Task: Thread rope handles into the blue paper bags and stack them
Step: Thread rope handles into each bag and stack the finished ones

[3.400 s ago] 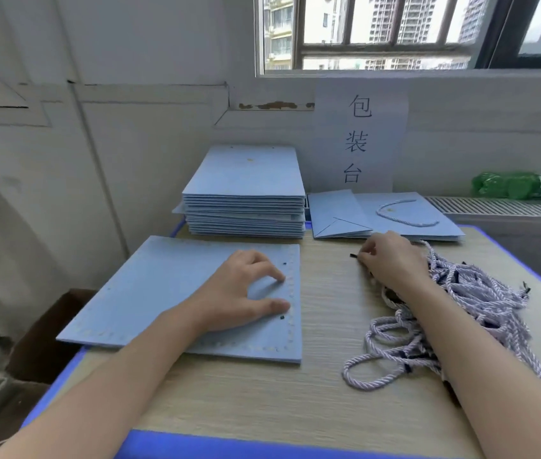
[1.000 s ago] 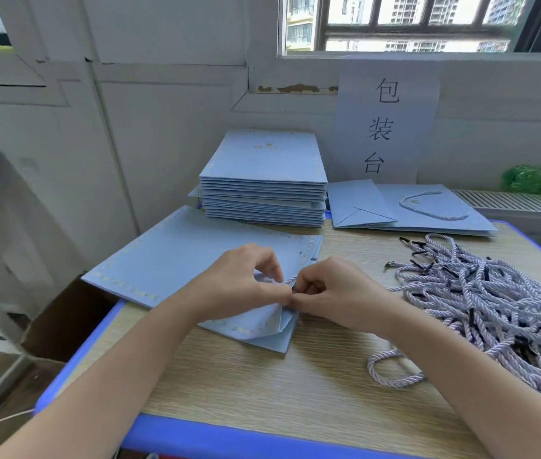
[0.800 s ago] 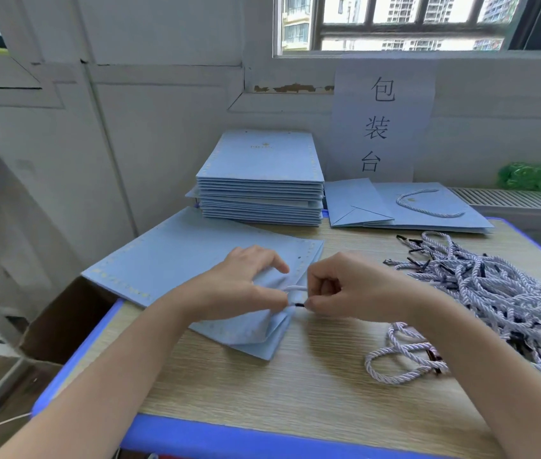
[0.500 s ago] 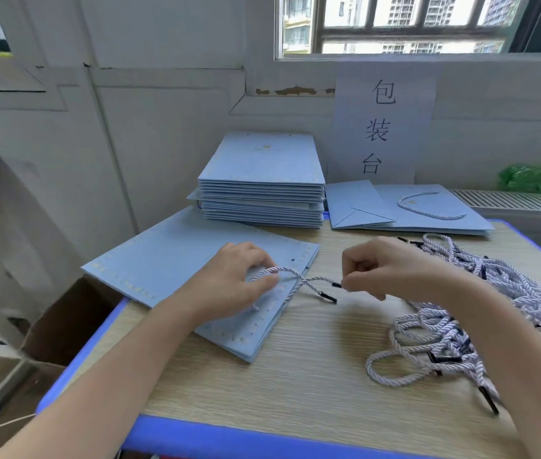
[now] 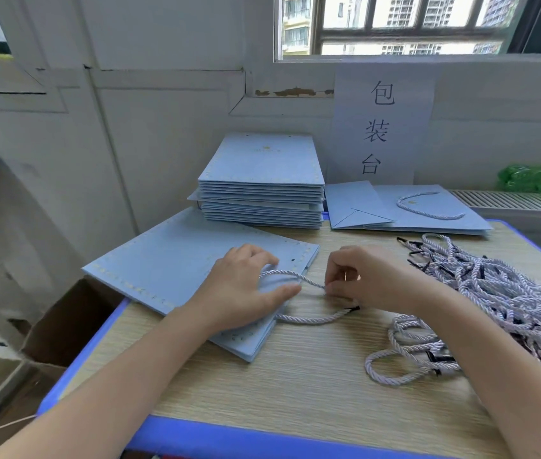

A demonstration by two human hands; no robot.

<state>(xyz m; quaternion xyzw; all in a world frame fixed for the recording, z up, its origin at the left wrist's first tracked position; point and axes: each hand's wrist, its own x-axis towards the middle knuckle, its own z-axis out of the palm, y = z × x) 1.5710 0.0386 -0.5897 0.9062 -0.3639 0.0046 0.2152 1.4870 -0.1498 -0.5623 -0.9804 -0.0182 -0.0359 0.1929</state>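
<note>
Wood-grain table (image 5: 295, 379) with a blue rim fills the near view, and both forearms reach over it from the near edge. On the left, a flat blue bag (image 5: 176, 270) lies at an angle, its left part overhanging the table's left edge. The left hand (image 5: 242, 293) rests on the bag's right end, fingers spread and only loosely bent, thumb stretched toward the right, pressing the paper down. A lilac rope (image 5: 308, 318) comes out from under that hand in two strands: one runs right to the right hand (image 5: 371, 279), whose curled fingertips pinch it, and the other loops nearer over the table and ends in a black tip just under that hand. A small dark hole shows in the bag beside the left index finger. To the right, a tangled rope pile (image 5: 481, 293) with black tips sprawls over the table's right side. Farther back, a tall stack (image 5: 262, 180) of flat blue bags sits against the wall. Right of it lies a finished bag (image 5: 428, 210) with its rope handle showing. Behind it, a paper sign (image 5: 381, 124) with three characters hangs under the window.
</note>
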